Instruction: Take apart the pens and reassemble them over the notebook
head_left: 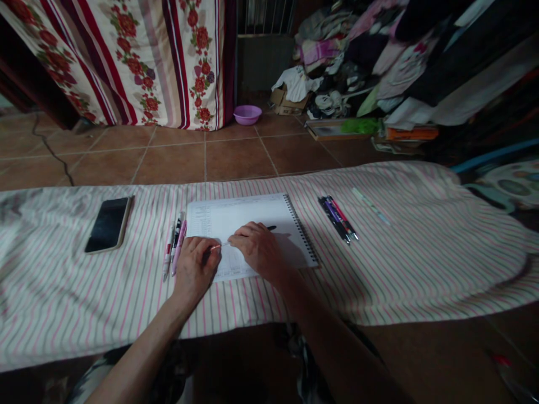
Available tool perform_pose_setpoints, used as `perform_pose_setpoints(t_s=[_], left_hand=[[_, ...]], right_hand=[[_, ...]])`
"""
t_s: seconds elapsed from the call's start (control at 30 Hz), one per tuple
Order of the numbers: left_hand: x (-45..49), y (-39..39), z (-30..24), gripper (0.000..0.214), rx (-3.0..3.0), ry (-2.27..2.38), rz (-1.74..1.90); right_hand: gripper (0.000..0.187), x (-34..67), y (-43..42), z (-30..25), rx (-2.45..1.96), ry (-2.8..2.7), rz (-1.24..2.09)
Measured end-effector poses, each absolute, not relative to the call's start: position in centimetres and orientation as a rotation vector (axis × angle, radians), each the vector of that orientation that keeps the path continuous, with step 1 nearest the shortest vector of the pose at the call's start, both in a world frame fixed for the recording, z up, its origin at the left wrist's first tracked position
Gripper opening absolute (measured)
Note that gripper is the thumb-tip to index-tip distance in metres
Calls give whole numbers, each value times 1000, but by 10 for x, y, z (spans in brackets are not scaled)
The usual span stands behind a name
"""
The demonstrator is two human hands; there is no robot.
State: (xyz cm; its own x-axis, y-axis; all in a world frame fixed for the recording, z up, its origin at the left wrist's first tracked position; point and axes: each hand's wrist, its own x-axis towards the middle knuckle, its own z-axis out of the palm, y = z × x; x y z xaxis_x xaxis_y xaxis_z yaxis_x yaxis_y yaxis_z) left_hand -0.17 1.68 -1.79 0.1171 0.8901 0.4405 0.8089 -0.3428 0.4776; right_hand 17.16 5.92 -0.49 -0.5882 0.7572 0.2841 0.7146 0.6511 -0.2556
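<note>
A spiral-bound notebook (248,210) lies open on a striped cloth, with printed rows on its white page. Over the page's lower left, my left hand (197,261) is closed, its fingertips at one end of a thin reddish and whitish pen-like stick (216,247). My right hand (256,247) pinches the other end of that stick above the page. A dark pen tip (272,228) sticks out beyond my right hand; its remaining length is hidden. Several pens (173,244) lie beside the notebook, close to my left hand.
More pens (337,219) lie right of the notebook, with a pale slim stick (370,205) farther right. A phone (108,224) rests at the left. Beyond the striped cloth (421,252) are a purple basin (247,114), a curtain (160,62) and piled clothes (370,50).
</note>
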Motion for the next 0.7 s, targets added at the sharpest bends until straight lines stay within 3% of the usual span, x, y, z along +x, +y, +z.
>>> perform_pose_setpoints(t_s=[0.7], left_hand=[[-2, 16, -15, 11, 2157, 1638, 1048]], right_hand=[[15, 170, 57, -4, -1147, -2519, 180]])
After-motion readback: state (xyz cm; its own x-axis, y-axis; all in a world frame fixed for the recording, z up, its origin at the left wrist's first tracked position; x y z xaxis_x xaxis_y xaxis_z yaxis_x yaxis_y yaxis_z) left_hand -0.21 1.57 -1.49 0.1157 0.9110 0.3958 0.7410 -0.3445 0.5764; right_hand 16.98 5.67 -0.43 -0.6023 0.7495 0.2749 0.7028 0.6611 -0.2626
